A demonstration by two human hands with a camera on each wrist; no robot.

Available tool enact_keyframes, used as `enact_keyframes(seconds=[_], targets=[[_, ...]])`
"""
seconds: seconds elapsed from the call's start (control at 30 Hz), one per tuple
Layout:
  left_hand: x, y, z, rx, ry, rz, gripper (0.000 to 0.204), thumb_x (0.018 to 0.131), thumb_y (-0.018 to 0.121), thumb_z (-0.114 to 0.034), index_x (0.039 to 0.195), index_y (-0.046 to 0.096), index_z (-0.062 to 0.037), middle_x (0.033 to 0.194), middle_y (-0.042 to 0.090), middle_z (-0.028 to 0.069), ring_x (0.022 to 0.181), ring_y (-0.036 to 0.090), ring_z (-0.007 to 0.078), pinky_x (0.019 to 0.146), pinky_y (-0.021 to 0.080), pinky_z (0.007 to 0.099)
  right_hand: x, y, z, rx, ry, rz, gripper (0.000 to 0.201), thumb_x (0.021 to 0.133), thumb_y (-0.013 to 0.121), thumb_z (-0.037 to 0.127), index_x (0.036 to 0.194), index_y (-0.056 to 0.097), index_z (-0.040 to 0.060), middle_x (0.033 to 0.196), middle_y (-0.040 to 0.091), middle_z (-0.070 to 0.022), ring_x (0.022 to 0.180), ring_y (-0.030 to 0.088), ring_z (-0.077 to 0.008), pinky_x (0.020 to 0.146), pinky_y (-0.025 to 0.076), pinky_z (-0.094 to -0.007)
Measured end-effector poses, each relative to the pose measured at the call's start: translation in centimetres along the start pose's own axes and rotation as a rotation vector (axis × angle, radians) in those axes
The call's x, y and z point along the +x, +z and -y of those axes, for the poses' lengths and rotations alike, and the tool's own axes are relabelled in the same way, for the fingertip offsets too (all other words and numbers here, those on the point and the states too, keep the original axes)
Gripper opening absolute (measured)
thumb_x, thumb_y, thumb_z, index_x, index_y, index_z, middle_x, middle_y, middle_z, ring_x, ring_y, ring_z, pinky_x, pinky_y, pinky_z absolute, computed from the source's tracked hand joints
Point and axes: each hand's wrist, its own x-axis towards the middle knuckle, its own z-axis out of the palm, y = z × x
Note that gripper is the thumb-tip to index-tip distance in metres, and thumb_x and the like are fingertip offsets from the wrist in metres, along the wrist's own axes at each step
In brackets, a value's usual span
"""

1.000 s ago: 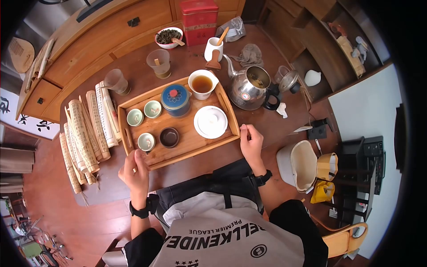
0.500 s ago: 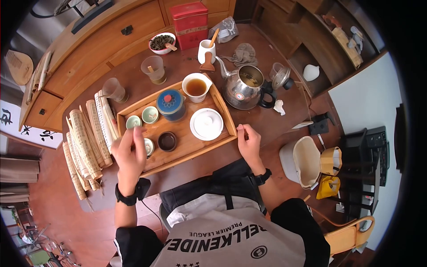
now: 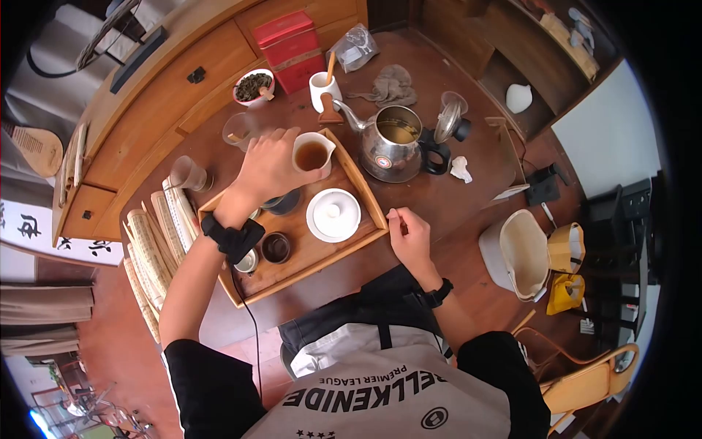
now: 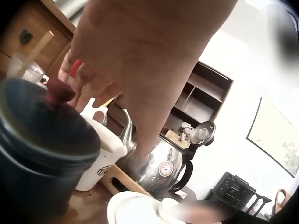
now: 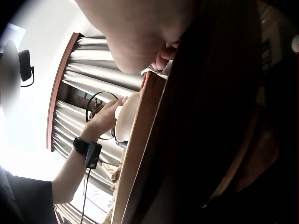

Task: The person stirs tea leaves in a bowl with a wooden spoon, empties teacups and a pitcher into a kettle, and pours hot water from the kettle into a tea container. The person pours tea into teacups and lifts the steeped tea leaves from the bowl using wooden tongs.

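Note:
My left hand (image 3: 272, 164) reaches across the tray to the white pitcher (image 3: 313, 155) of amber tea. Its fingers (image 4: 88, 88) extend beyond the pitcher's rim, and the thumb is apart from them near the spout side. Under that forearm is the blue lidded jar (image 4: 46, 140) with a red knob, mostly hidden in the head view. A white lidded bowl (image 3: 333, 215), a dark cup (image 3: 276, 248) and a pale green cup (image 3: 248, 261) stand on the wooden tray (image 3: 322, 265). Beside the tray's near right corner, my right hand (image 3: 411, 238) rests loosely curled, holding nothing.
A steel kettle (image 3: 391, 146) with its lid off stands right of the tray. Bamboo scrolls (image 3: 157, 241) lie to the left, with a clear cup (image 3: 190, 174) behind. A tea-leaf bowl (image 3: 253, 86), red tin (image 3: 291, 55) and white tool holder (image 3: 323, 91) line the back.
My left hand has left the tray's near left side and swung forward and right over the tray to the pitcher. The right hand stays by the near right corner. The head view has shifted.

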Motion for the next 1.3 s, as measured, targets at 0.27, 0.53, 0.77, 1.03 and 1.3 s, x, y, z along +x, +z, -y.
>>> enact_keyframes(seconds=[0.27, 0.53, 0.77, 1.03, 1.3], targets=[[1.2, 1.6, 0.9, -0.108, -0.130, 0.289, 0.072, 0.070, 0.081, -0.051, 0.118, 0.063, -0.0017, 0.111, 0.068, 0.0224, 0.108, 0.063, 0.0377, 0.094, 0.048, 0.0477, 0.0, -0.1, -0.3, 0.009, -0.012, 0.013, 0.017, 0.094, 0.065, 0.007, 0.080, 0.060, -0.0010, 0.061, 0.054, -0.0091, 0.047, 0.048, -0.0134, 0.046, 0.037, -0.0281], [1.5, 2.1, 1.5, -0.235, -0.206, 0.300, 0.071, 0.065, 0.085, -0.040, 0.119, 0.062, -0.0002, 0.110, 0.069, 0.0221, 0.108, 0.064, 0.0358, 0.094, 0.050, 0.0436, 0.0, -0.3, -0.2, -0.015, 0.008, 0.028, 0.017, 0.093, 0.066, 0.008, 0.079, 0.060, -0.0003, 0.062, 0.055, -0.0098, 0.046, 0.049, -0.0161, 0.046, 0.038, -0.0302], [1.2, 1.1, 0.9, -0.307, -0.213, 0.247, 0.074, 0.067, 0.088, -0.029, 0.124, 0.055, 0.0063, 0.108, 0.071, 0.0204, 0.102, 0.070, 0.0265, 0.092, 0.053, 0.0355, -0.1, -0.3, -0.5, -0.002, -0.010, 0.031, 0.016, 0.095, 0.065, 0.008, 0.083, 0.061, -0.0022, 0.061, 0.053, -0.0062, 0.049, 0.045, -0.0089, 0.047, 0.036, -0.0259], [1.5, -1.4, 0.2, -0.533, -0.218, 0.112, 0.077, 0.068, 0.086, -0.030, 0.126, 0.053, 0.0080, 0.112, 0.069, 0.0206, 0.104, 0.069, 0.0256, 0.095, 0.052, 0.0352, 0.0, -0.3, -0.2, -0.011, 0.016, 0.039, 0.017, 0.093, 0.066, 0.008, 0.079, 0.060, 0.0002, 0.061, 0.054, -0.0106, 0.046, 0.049, -0.0176, 0.046, 0.038, -0.0312], [2.4, -2.9, -1.9, -0.813, -0.206, 0.064, 0.067, 0.072, 0.087, -0.021, 0.122, 0.053, 0.0055, 0.111, 0.066, 0.0143, 0.105, 0.065, 0.0192, 0.094, 0.053, 0.0333, 0.0, -0.2, -0.1, 0.007, 0.007, 0.020, 0.017, 0.093, 0.066, 0.007, 0.078, 0.059, -0.0005, 0.060, 0.053, -0.0105, 0.046, 0.048, -0.0163, 0.046, 0.038, -0.0305]])
